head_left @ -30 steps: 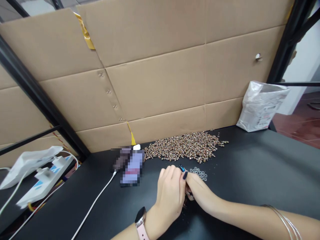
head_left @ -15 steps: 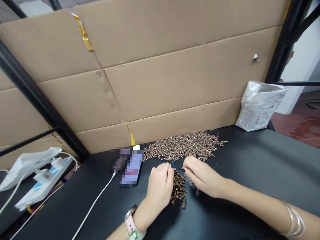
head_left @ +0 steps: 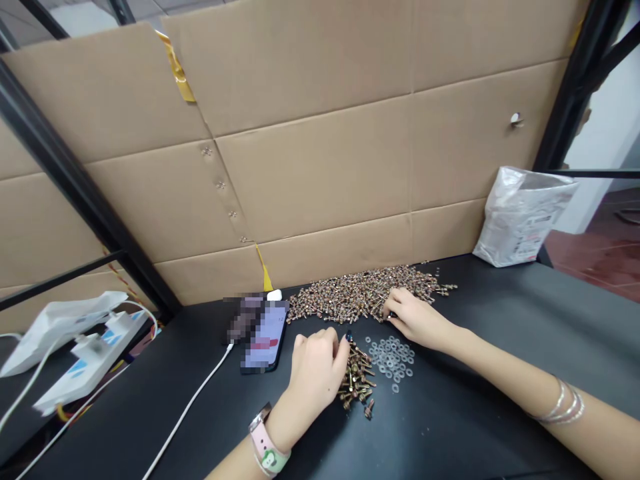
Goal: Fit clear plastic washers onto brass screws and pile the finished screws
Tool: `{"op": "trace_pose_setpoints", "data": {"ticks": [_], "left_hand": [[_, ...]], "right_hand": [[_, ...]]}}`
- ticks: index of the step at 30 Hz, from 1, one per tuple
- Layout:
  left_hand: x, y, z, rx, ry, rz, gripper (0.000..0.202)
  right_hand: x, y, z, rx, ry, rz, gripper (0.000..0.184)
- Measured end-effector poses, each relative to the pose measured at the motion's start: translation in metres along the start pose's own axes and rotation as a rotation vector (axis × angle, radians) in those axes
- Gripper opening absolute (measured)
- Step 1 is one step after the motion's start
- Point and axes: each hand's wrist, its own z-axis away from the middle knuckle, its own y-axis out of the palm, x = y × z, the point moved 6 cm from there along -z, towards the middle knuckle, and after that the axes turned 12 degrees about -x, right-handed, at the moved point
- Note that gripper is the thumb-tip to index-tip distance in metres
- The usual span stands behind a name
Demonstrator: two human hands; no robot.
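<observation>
A large heap of small copper-coloured screws (head_left: 363, 295) lies spread along the back of the black table. The fingertips of my right hand (head_left: 413, 319) rest at its front right edge. My left hand (head_left: 315, 373) is curled beside a smaller pile of screws (head_left: 356, 380), touching it. Just right of that pile lies a loose patch of clear washers (head_left: 393, 360). Whether either hand holds a screw is hidden by the fingers.
A phone (head_left: 265, 337) with a white cable (head_left: 190, 407) lies left of the heap. A white power strip (head_left: 93, 360) and white plastic (head_left: 50, 327) sit at far left. Cardboard panels (head_left: 320, 180) form the back wall, and a white bag (head_left: 523, 217) stands at back right.
My right hand has moved away from the small pile to the large heap, uncovering the washers. My left hand stays beside the small pile, which appeared after my hands parted.
</observation>
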Motion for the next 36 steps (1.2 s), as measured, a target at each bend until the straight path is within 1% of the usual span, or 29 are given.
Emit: {"op": "trace_pose_setpoints", "data": {"ticks": [3,7,11,14,16,18,20,21,22,24,26,29,32,34,36], "left_hand": [[-0.002,-0.001,0.001,-0.008,0.010,0.052,0.030],[-0.008,-0.003,0.002,-0.012,0.045,0.126,0.027],[-0.017,-0.004,0.004,0.003,0.114,0.204,0.023],[-0.022,-0.002,0.006,0.024,0.170,0.239,0.026],[-0.025,-0.001,0.008,0.021,0.199,0.259,0.028],[-0.026,-0.002,0.009,0.001,0.203,0.287,0.028],[-0.028,-0.004,0.010,-0.028,0.195,0.301,0.028],[-0.029,-0.005,0.010,-0.042,0.196,0.293,0.029],[-0.031,-0.005,0.011,-0.056,0.201,0.276,0.029],[-0.035,-0.006,0.012,-0.087,0.211,0.231,0.030],[-0.038,-0.006,0.013,-0.112,0.210,0.193,0.030],[-0.041,-0.007,0.015,-0.129,0.220,0.156,0.030],[-0.043,-0.007,0.016,-0.126,0.244,0.140,0.030],[-0.044,-0.007,0.017,-0.128,0.243,0.145,0.030],[-0.044,-0.007,0.017,-0.125,0.230,0.156,0.030]], "right_hand": [[0.004,-0.002,-0.002,-0.021,-0.019,-0.034,0.015],[0.015,-0.012,-0.004,-0.070,-0.015,-0.131,0.011],[0.043,-0.023,-0.003,-0.093,-0.025,-0.331,0.010],[0.064,-0.031,0.000,-0.098,-0.035,-0.468,0.011],[0.072,-0.036,0.001,-0.099,-0.012,-0.554,0.011],[0.073,-0.036,0.003,-0.092,0.090,-0.671,0.011],[0.069,-0.027,0.005,-0.072,0.283,-0.834,0.014],[0.067,-0.019,0.008,-0.052,0.401,-0.920,0.021],[0.067,-0.010,0.011,-0.022,0.516,-1.002,0.032],[0.073,0.010,0.018,0.066,0.712,-1.113,0.051],[0.082,0.021,0.025,0.113,0.865,-1.184,0.057],[0.096,0.021,0.030,0.103,1.010,-1.367,0.049],[0.104,0.016,0.033,0.113,1.113,-1.507,0.041],[0.104,0.014,0.034,0.105,1.102,-1.515,0.039],[0.101,0.014,0.032,0.077,1.038,-1.488,0.036]]}}
